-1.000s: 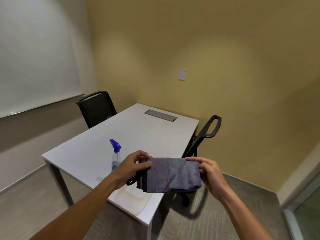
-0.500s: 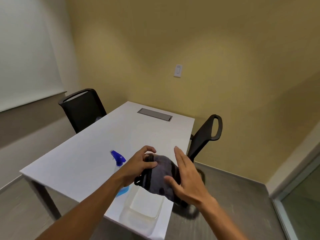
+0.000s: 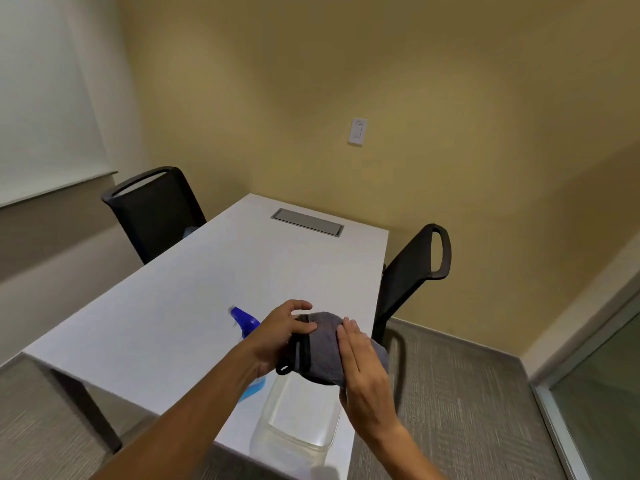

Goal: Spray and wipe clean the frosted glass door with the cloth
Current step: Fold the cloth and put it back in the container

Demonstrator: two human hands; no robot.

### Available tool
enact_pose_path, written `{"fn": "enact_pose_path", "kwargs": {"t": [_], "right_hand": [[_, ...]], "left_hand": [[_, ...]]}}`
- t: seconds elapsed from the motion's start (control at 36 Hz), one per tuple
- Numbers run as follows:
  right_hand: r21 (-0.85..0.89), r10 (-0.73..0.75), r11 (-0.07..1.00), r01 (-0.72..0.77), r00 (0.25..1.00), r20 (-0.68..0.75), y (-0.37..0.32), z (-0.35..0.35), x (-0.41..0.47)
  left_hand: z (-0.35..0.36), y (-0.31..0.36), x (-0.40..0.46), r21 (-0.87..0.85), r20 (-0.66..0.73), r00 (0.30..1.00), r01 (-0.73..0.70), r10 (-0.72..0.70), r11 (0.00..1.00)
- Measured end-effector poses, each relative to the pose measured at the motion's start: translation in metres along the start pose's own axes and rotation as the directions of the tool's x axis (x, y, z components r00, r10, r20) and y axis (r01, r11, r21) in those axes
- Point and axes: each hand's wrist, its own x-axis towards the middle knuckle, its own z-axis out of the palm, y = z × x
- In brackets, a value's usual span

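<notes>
Over the near corner of the white table (image 3: 166, 306), both hands work a grey cloth (image 3: 323, 344) in mid-air. Left hand (image 3: 277, 337) has thumb and fingers curled round the cloth's dark-trimmed edge, pinching it closed; a small black loop hangs from that edge. Right hand (image 3: 363, 375) lies flat on top, fingers straight and together, pressing rather than gripping, which looks like smoothing the cloth into a compact folded pad that will fit the palm for wiping. Spray bottle (image 3: 247, 323) stands on the table just behind the left wrist, blue trigger head visible, body mostly hidden by the forearm; untouched, within easy reach. Clear plastic tub (image 3: 294, 431) sits at the table edge below the hands. Glass panel (image 3: 602, 382) at lower right, probably the door; frosting cannot be confirmed. Spraying and wiping not yet begun.
</notes>
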Motion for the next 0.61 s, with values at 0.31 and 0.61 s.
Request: {"fn": "enact_pose_path", "kwargs": {"t": [0.31, 0.61], "right_hand": [[0.317, -0.023, 0.934, -0.166, 0.857, 0.515, 0.010, -0.004, -0.010], [0.532, 0.261, 0.477, -0.700, 0.691, 0.675, 0.071, 0.017, 0.022]], "left_hand": [[-0.007, -0.009, 0.018, 0.308, 0.002, 1.000, 0.023, -0.025, 0.951], [-0.009, 0.017, 0.047, 0.534, 0.130, 0.992, -0.064, -0.007, 0.843]]}}
